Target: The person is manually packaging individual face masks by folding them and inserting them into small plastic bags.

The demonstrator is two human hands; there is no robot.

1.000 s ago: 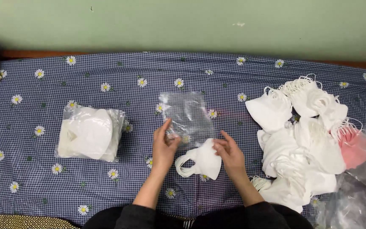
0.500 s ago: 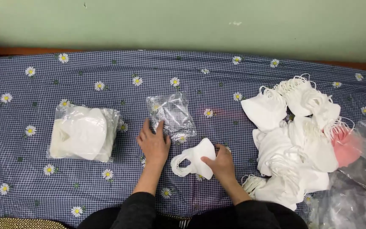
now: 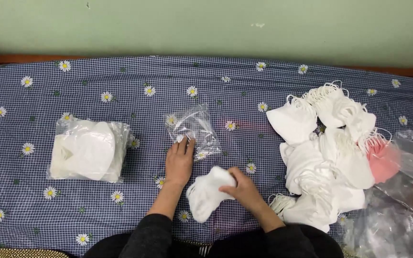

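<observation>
Left hand [image 3: 179, 164] lies flat, fingers released, pinning the empty clear bag [image 3: 194, 131] at 12 o'clock; right hand [image 3: 244, 188] grasps a white mask [image 3: 207, 193] at bed centre. Best to keep the bag mouth pinned — mask folded flat. Count: one filled packet [image 3: 88, 150] at 9 o'clock, loose mask pile [image 3: 328, 153] at 3 — uncountable.

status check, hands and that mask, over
Left hand flat on clear bag. Right hand gripping white mask. Mask pile right, apart.

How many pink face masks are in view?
1: a pink fabric face mask lies at the right edge of the heap of white face masks; more could be buried underneath.
</observation>
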